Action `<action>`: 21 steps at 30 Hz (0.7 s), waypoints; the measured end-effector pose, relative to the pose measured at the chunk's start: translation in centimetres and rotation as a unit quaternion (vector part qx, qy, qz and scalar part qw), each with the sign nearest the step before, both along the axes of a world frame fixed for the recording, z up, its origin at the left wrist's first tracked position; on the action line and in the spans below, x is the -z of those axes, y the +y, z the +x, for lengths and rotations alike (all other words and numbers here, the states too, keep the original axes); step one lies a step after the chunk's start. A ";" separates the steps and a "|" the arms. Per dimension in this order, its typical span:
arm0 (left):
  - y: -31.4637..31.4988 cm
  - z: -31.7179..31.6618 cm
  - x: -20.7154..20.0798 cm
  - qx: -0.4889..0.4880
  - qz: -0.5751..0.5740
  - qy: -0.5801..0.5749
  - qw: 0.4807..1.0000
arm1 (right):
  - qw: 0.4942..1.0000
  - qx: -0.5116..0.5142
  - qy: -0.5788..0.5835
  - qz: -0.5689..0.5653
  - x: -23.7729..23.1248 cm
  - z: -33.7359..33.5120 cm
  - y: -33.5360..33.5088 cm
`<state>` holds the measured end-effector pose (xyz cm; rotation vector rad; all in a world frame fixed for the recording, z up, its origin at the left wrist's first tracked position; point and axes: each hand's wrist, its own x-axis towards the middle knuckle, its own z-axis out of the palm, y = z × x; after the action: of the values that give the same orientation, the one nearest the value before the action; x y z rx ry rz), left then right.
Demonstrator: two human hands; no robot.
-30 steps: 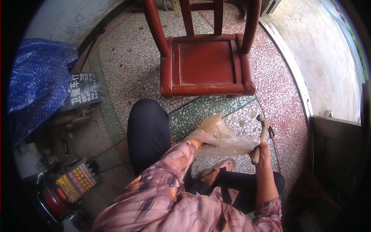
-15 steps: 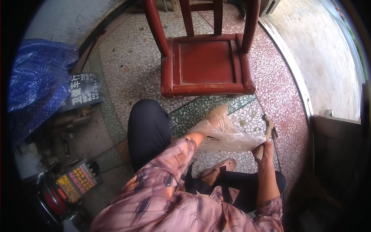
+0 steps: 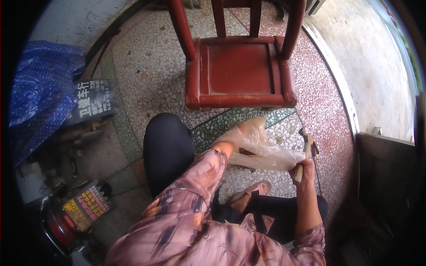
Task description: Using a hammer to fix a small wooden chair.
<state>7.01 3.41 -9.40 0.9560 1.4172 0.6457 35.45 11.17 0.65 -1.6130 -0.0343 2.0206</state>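
The clear plastic bag [image 3: 277,158], stretched above the speckled floor [image 3: 146,66], gaped wider than a moment earlier, showing a brown patch [image 3: 246,152]. The left hand [image 3: 242,129] was inside, its grip impossible to tell; the right hand [image 3: 303,169] grasped a hammer [image 3: 307,148] and the bag's edge.

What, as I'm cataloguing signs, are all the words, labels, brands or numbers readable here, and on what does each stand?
Dark board: large white characters, sideways; wording not copied here. Its smaller white lines are too blurred to read reliably.
Dark card: small yellow and pinkish-red lines; wording not copied.
Yellow panel at the card's edge: dark digits; not copied.
Plastic bag and hammer: no lettering visible.
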 end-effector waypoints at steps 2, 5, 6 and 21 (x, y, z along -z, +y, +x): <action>-0.7 0.7 -0.1 0.002 -0.003 0.008 1.000 | 1.000 0.003 0.004 0.002 0.4 0.2 -0.1; -3.5 1.9 -0.7 0.006 -0.008 0.020 1.000 | 1.000 0.001 -0.022 -0.017 -0.8 -1.2 -0.3; -3.5 1.9 -1.1 0.006 -0.008 0.025 1.000 | 1.000 -0.005 -0.009 -0.015 -0.5 -1.2 -0.4; -3.9 3.9 -3.0 0.106 0.047 0.101 0.988 | 0.996 -0.075 -0.053 0.004 0.2 -1.6 -0.9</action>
<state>10.95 -0.46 -6.39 1.2563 1.4463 0.4705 33.86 10.30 0.46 -1.7568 -0.2083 2.0396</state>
